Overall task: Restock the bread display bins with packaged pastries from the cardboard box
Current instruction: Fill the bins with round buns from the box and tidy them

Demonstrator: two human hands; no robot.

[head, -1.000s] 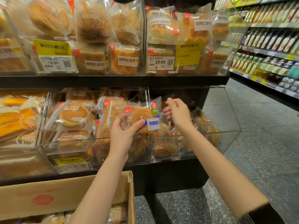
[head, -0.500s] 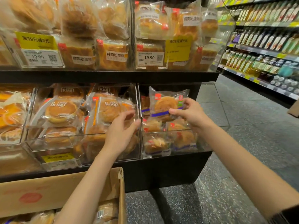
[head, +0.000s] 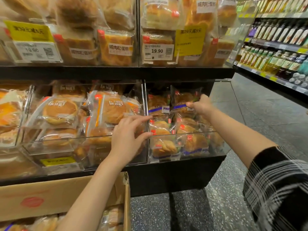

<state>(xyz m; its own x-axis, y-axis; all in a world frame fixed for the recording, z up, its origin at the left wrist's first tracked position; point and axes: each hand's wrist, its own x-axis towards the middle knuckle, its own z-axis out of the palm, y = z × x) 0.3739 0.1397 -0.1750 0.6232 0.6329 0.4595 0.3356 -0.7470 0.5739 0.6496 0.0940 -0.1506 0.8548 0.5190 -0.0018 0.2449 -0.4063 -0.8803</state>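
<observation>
My right hand [head: 200, 105] pinches the edge of a clear packaged pastry [head: 184, 100] with a blue band, held upright at the back of the right-hand acrylic bin [head: 183, 133]. That bin holds several similar packs; one with a blue label [head: 158, 105] stands beside the held one. My left hand [head: 128, 139] hovers with relaxed fingers at the divider between this bin and the middle bin [head: 80, 138], holding nothing. The cardboard box [head: 55, 199] sits at the lower left with wrapped pastries [head: 113, 217] inside.
An upper shelf carries bagged loaves behind price tags [head: 157, 51] and yellow promo cards [head: 190, 40]. A black display base [head: 175, 175] stands on speckled floor. Bottle shelves [head: 280, 47] line the aisle on the right.
The pastry went from my left hand to my right, which carried it right and deeper into the right bin. My left hand let go and drifted toward the divider.
</observation>
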